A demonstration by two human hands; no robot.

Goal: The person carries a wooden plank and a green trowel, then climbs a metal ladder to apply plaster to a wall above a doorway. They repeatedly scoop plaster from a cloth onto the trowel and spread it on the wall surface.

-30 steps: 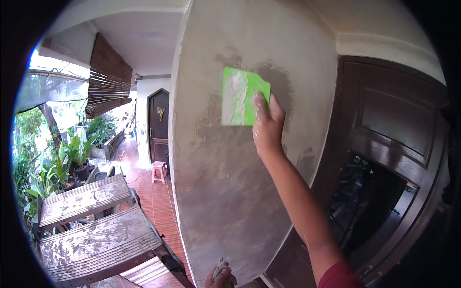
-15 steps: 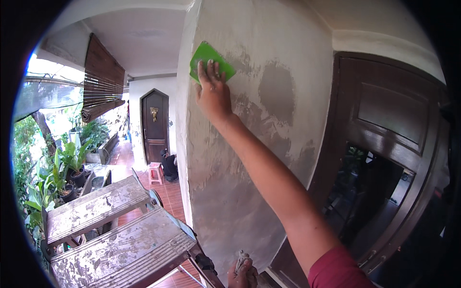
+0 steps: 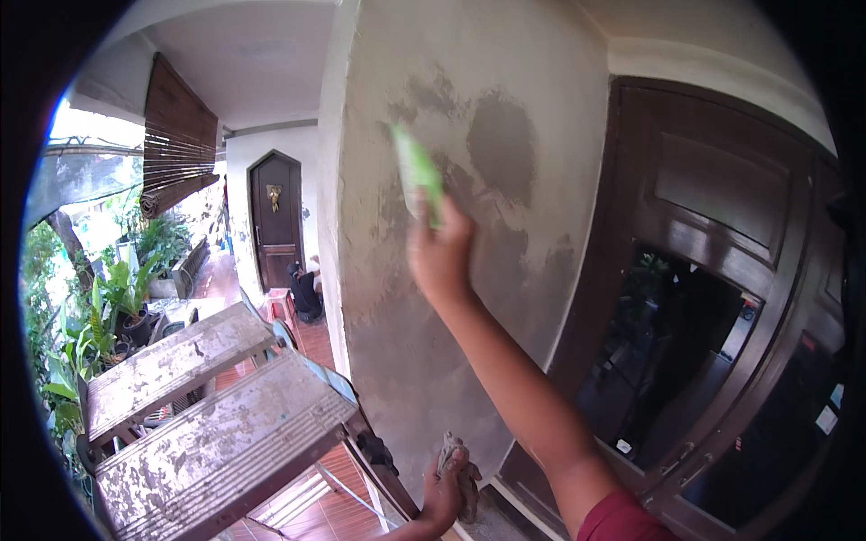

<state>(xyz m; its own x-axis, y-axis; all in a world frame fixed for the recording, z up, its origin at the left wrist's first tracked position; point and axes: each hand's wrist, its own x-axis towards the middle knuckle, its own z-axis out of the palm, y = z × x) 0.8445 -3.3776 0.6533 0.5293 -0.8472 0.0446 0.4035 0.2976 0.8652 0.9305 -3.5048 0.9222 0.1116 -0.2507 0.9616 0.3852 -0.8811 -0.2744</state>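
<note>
A thin green plastic spreader (image 3: 419,171), smeared by motion, is in the closed fingers of my right hand (image 3: 444,248). Its edge stands close to the patchy wall (image 3: 424,334); whether it touches cannot be made out. Darker grey damp-looking patches (image 3: 501,135) of plaster mark the pale surface, the largest to the right of the spreader. Low in the middle, my left hand (image 3: 440,491) is closed around a lumpy grey, plaster-caked thing (image 3: 457,464) whose kind I cannot make out.
Metal steps or platforms (image 3: 216,424), splashed with plaster, stand at lower left. A dark wooden door (image 3: 722,189) with glass is on the right. Farther off, a person (image 3: 305,293) in dark clothes crouches by a pink stool (image 3: 281,305). Potted plants (image 3: 131,298) line the left side.
My right hand has moved down and right, turning the spreader from flat against the wall to nearly edge-on. My left hand has risen farther into view with the grey thing.
</note>
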